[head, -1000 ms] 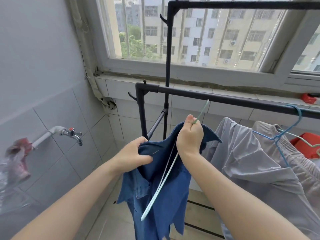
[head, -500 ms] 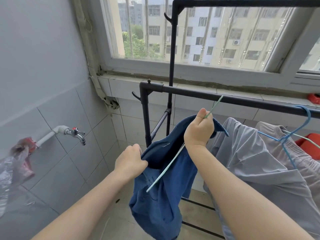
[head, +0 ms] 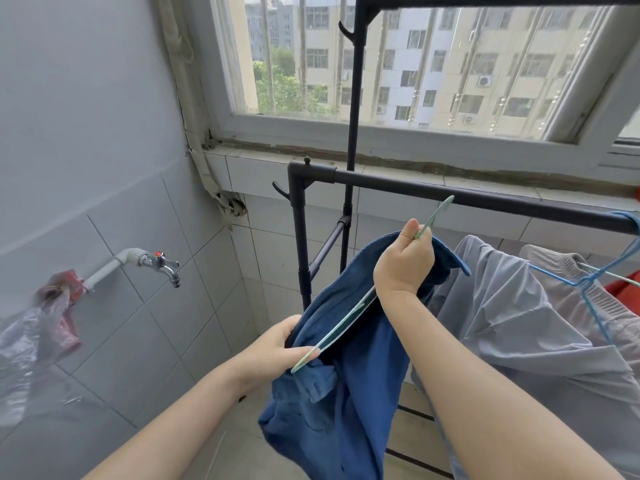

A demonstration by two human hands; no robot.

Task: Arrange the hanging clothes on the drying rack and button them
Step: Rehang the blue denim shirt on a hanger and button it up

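Blue shirt (head: 346, 393) is off the rail right now, held up in both hands in front of the black drying rack (head: 450, 199), just left of the other laundry. It's bunched up and hangs down below the hands toward the floor.

Right hand (head: 403, 261) is up top with its fingers curled in, pinching the neck of a pale green hanger (head: 349, 320) right at the shirt's collar. The hanger sits at a steep tilt: hook end pointing up at the rack's lower rail, other end slanting down to the left. Can't tell if the hook actually touches the rail, it just overlaps it from this angle.

Left hand (head: 277, 351) is lower down, fingers wrapped round a fold of the shirt's fabric, thumb right by the hanger's low tip. That tip pokes out of the cloth, the middle part lies along the open fabric.

Just beside the shirt on the right, a grey garment (head: 519, 323) hangs on the same rail, touching or nearly touching the blue collar. Past that, a blue wire hanger (head: 595, 289) is hooked over the rail with another pale garment.

On the tiled wall to the left there's a tap (head: 162, 266), with a plastic bag (head: 31, 337) hanging by its pipe. Window (head: 415, 64) behind the rack looks out on apartment blocks.
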